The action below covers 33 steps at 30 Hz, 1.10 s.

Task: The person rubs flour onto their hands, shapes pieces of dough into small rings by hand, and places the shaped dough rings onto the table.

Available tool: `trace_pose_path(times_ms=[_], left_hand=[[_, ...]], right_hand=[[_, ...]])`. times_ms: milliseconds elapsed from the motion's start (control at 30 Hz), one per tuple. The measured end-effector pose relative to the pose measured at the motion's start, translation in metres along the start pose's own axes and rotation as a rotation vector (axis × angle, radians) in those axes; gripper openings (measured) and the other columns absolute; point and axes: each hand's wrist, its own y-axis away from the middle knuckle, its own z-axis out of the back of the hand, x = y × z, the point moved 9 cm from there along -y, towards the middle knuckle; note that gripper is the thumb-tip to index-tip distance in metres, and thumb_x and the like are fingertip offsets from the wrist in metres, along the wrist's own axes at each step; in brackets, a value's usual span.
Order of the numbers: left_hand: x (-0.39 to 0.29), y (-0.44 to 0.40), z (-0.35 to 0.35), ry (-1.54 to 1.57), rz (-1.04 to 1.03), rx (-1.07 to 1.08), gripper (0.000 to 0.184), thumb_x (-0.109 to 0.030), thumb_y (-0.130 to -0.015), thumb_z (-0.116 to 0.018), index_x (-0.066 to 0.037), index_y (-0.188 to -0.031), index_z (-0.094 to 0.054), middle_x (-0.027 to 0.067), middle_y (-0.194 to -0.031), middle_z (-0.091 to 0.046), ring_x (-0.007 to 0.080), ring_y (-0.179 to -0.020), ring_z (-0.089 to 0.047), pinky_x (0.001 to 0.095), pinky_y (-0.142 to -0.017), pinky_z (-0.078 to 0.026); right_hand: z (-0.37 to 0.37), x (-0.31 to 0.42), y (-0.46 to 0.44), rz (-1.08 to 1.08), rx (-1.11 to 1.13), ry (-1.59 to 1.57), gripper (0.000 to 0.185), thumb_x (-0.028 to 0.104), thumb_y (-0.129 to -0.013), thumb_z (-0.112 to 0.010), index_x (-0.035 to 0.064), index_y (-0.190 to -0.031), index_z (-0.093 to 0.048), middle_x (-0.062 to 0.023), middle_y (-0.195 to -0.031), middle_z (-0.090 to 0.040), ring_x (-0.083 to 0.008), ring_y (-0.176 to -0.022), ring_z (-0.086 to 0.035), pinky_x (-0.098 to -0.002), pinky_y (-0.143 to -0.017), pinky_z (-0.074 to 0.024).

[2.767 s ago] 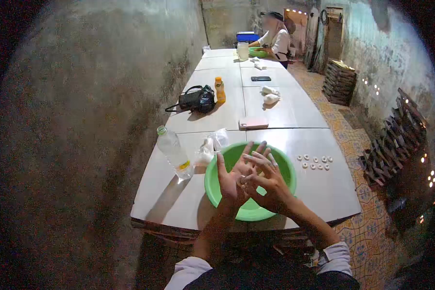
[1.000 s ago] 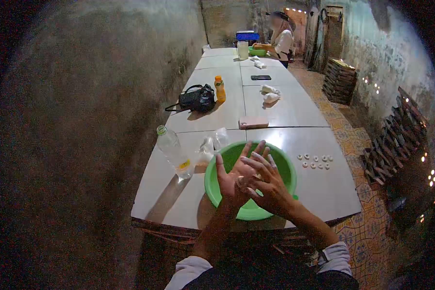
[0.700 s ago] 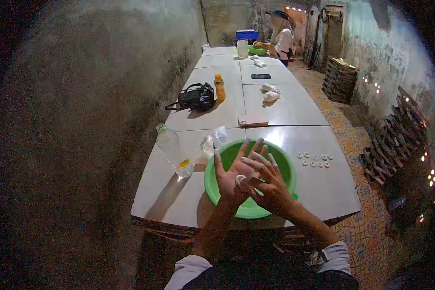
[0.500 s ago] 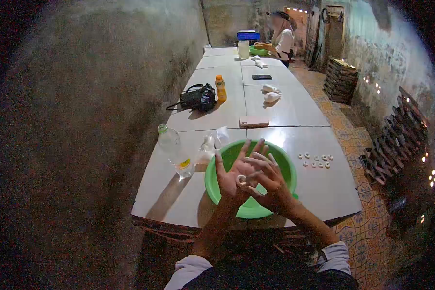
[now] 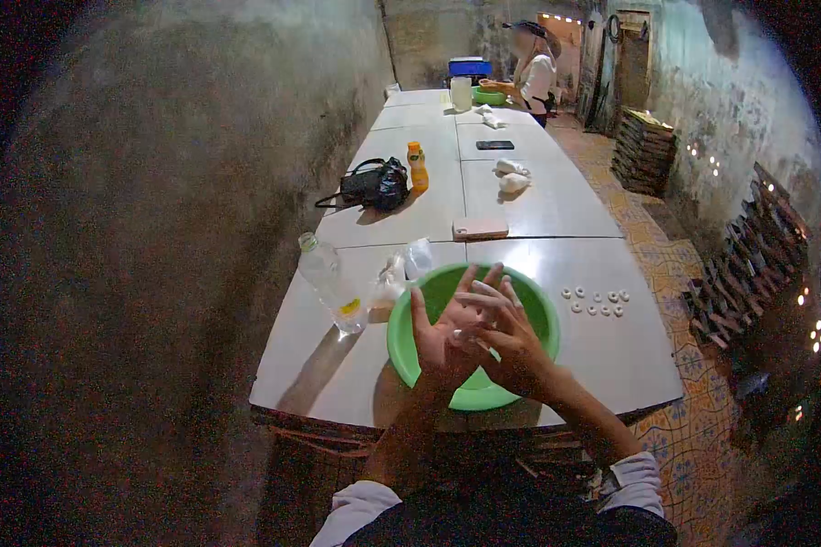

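My left hand (image 5: 440, 339) is palm up over the green basin (image 5: 398, 351), its fingers stretched and spread. On its palm, at the base of the fingers, is a small white ring (image 5: 458, 335) that looks like dough, partly hidden. My right hand (image 5: 513, 351) comes over from the right, thumb and fingertips closed on the ring against the left palm. White residue coats the right fingers. Several similar white rings (image 5: 592, 309) lie in two rows on the table right of the basin.
A clear bottle (image 5: 331, 284) and plastic bags (image 5: 417, 259) stand left of the basin. Beyond are a pink phone (image 5: 480, 228), black bag (image 5: 374, 186), orange bottle (image 5: 417, 167), white bundles (image 5: 513, 176) and dark phone (image 5: 494, 145). A person (image 5: 538, 77) works at another green basin (image 5: 489, 96).
My right fingertips have come in over the ring on my left palm, so less of it shows. My left hand has hardly moved. The rows of rings look the same.
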Motion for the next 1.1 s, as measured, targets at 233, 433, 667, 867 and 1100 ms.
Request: trace_pose_path(times_ms=[233,433,667,867,1100], left_hand=[[-0.002,0.0,0.008,-0.078,-0.055,-0.038,0.087,-0.068,-0.084,-0.028,-0.006,-0.141,-0.012,0.0194,-0.143,-0.021,0.0333,-0.131,-0.025,0.045,-0.109,-0.022],[-0.011,0.001,0.029,-0.183,-0.105,-0.169,0.078,-0.064,-0.086,-0.028,-0.003,-0.134,-0.031,0.0171,-0.139,-0.033,0.0317,-0.127,-0.032,0.0465,-0.106,-0.025],[-0.028,0.016,0.037,-0.69,-0.213,-0.327,0.05,-0.042,-0.093,-0.036,-0.003,-0.123,-0.045,0.011,-0.123,-0.05,0.024,-0.111,-0.05,0.037,-0.094,-0.041],[-0.04,0.028,0.015,-1.105,-0.262,-0.211,0.038,-0.014,-0.087,-0.058,0.0,-0.12,-0.047,0.0134,-0.112,-0.056,0.0169,-0.105,-0.054,0.0312,-0.091,-0.044],[-0.048,0.032,0.008,-1.201,-0.302,-0.276,0.036,-0.004,-0.081,-0.065,0.001,-0.113,-0.049,0.0142,-0.099,-0.063,0.0172,-0.09,-0.062,0.0288,-0.079,-0.051]], right_hand=[[-0.002,-0.009,0.001,-0.057,-0.003,-0.084,0.024,0.014,-0.073,-0.063,0.0105,-0.097,-0.061,-0.0113,-0.125,-0.047,-0.0304,-0.125,-0.036,-0.0553,-0.107,-0.015],[0.01,-0.019,-0.006,-0.176,-0.048,-0.334,0.017,0.009,-0.072,-0.067,0.0077,-0.089,-0.062,-0.0124,-0.115,-0.054,-0.0295,-0.112,-0.049,-0.045,-0.101,-0.0306],[0.012,-0.046,-0.001,-0.433,-0.077,-0.694,0.012,0.012,-0.076,-0.068,0.0032,-0.085,-0.066,-0.0127,-0.109,-0.056,-0.0227,-0.107,-0.052,-0.0345,-0.092,-0.0396],[0.0,-0.06,0.011,-0.649,-0.031,-1.009,0.016,0.014,-0.08,-0.066,0.0006,-0.089,-0.065,-0.0085,-0.11,-0.053,-0.0161,-0.103,-0.053,-0.03,-0.09,-0.0424],[-0.007,-0.064,0.013,-0.683,-0.022,-1.055,0.019,0.015,-0.082,-0.064,-0.0003,-0.092,-0.065,-0.0082,-0.108,-0.054,-0.0161,-0.103,-0.053,-0.0289,-0.089,-0.0429]])
